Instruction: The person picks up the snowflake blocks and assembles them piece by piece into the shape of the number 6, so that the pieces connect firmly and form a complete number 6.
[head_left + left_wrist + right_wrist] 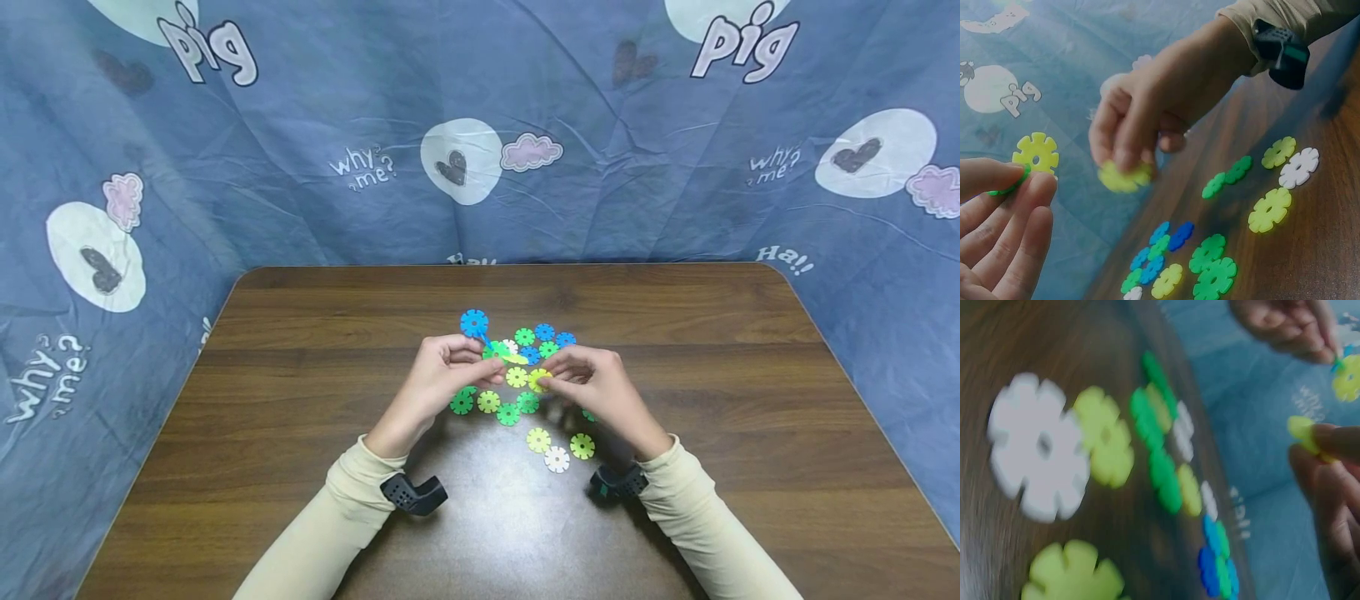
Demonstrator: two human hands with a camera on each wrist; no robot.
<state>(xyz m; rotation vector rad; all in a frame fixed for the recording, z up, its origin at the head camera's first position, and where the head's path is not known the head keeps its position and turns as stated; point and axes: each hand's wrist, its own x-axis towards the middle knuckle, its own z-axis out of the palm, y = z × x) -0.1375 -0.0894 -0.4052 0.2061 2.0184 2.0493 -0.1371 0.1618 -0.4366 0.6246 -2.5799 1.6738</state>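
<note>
My left hand (448, 371) pinches a green notched plastic disc (493, 353) between thumb and fingers, above the table. Joined to it are a blue disc (474, 322), standing up at the upper left, and a yellow disc (1047, 147) on the side toward the other hand. A single yellow notched disc (1115, 180) is pinched by the thumb and fingertips of my right hand (597, 382). A small gap separates it from the joined pieces. The fingers cover part of each held disc, and the right hand is blurred in the left wrist view.
Loose notched discs lie on the brown wooden table (285, 417) beneath and around both hands: several green discs (507, 414), several blue discs (544, 332), yellow discs (582, 446) and a white disc (557, 459). A blue patterned cloth (465, 225) hangs behind the table.
</note>
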